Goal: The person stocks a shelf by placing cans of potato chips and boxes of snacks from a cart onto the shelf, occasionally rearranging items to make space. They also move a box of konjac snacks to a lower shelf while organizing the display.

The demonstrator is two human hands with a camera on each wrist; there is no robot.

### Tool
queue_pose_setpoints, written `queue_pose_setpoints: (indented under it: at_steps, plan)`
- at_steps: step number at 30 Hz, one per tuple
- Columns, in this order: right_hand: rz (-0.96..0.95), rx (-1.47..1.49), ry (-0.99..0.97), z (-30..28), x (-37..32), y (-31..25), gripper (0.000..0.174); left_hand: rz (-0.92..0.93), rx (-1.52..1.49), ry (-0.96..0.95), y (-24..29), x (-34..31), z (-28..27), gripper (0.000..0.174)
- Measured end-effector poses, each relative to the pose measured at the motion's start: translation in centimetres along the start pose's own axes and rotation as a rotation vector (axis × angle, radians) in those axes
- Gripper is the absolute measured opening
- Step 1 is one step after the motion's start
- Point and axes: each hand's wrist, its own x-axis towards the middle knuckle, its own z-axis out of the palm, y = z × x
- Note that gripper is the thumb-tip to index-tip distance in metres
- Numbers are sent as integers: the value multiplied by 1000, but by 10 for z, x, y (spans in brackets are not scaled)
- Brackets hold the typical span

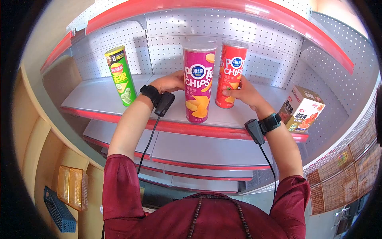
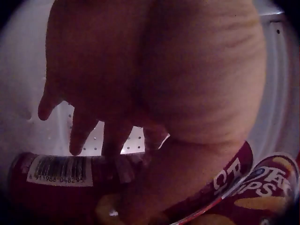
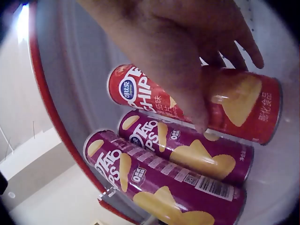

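Note:
Two purple tubes of potato chips stand one behind the other on the shelf; the front tube (image 1: 195, 89) mostly hides the rear one in the head view. My left hand (image 1: 169, 83) grips the rear purple tube (image 2: 47, 199), thumb across its near side and fingers reaching behind, as the left wrist view shows. A red tube of potato chips (image 1: 234, 53) stands just right of the purple pair. Around its lower half is my right hand (image 1: 248, 95), thumb on the front and fingers at the back. The right wrist view shows both purple tubes (image 3: 161, 185) beside the red one.
A green chip tube (image 1: 120, 77) stands at the shelf's left. At the right end sits a brown and white box (image 1: 302, 109). A red-edged shelf (image 1: 223, 6) runs overhead, and lower shelves (image 1: 191, 149) lie beneath. Pegboard (image 1: 167, 32) closes the back.

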Motion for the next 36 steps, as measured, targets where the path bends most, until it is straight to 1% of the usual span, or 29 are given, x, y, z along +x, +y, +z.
queue_pose_setpoints:
  at_steps: [4,6,9,12,19,21,22,23,24,25,26,27,28,29,30,31,32,33,34,35,36]
  plan:
    - [-11,-20,-7,-2,3,3,66,-7,-93,36,-2,1,2,44]
    - [13,-5,6,0,2,-2,67,-96,-76,76,-2,3,4,53]
    - [40,3,2,5,-2,-13,67,-118,-57,81,1,3,5,53]
    - [46,-4,-5,6,-2,-13,68,-97,-91,117,1,3,8,56]
    - [36,10,7,7,1,-7,70,-115,-68,119,2,0,8,60]
    - [4,20,-30,7,-2,-10,71,-36,25,107,4,-5,10,49]
    - [-30,29,-65,7,-3,-10,72,-37,25,117,7,-8,12,49]
    - [-34,29,-78,4,-2,-6,72,-50,68,156,11,-10,12,59]
    - [-32,-108,80,-2,-2,2,73,-63,110,199,14,-14,13,70]
    - [-36,-244,234,-6,-2,4,75,-61,187,321,15,-20,15,69]
    - [-91,-252,303,-9,-6,4,77,-60,187,350,18,-29,17,69]
    - [-148,-257,367,-10,-15,-1,79,-8,378,415,21,-40,22,65]
    - [-241,-298,419,-10,-26,-7,72,34,569,481,22,-52,27,61]
    - [-336,-332,469,-8,-37,-15,66,194,713,558,21,-66,34,45]
    - [-447,-329,509,-3,-47,-18,53,175,713,599,29,-83,50,45]
    - [-556,-320,548,3,-57,-20,40,142,740,665,45,-103,72,38]
    - [-565,-305,505,11,-67,-23,40,105,766,733,50,-120,90,32]
    - [-754,-432,520,22,-78,-24,29,160,740,855,44,-134,105,23]
    - [-946,-551,535,34,-87,-23,19,131,737,897,37,-150,117,23]
    - [-957,-522,491,48,-92,-19,19,141,826,983,31,-166,131,21]
    - [-1079,-526,402,63,-97,-14,19,146,920,1069,24,-182,146,19]
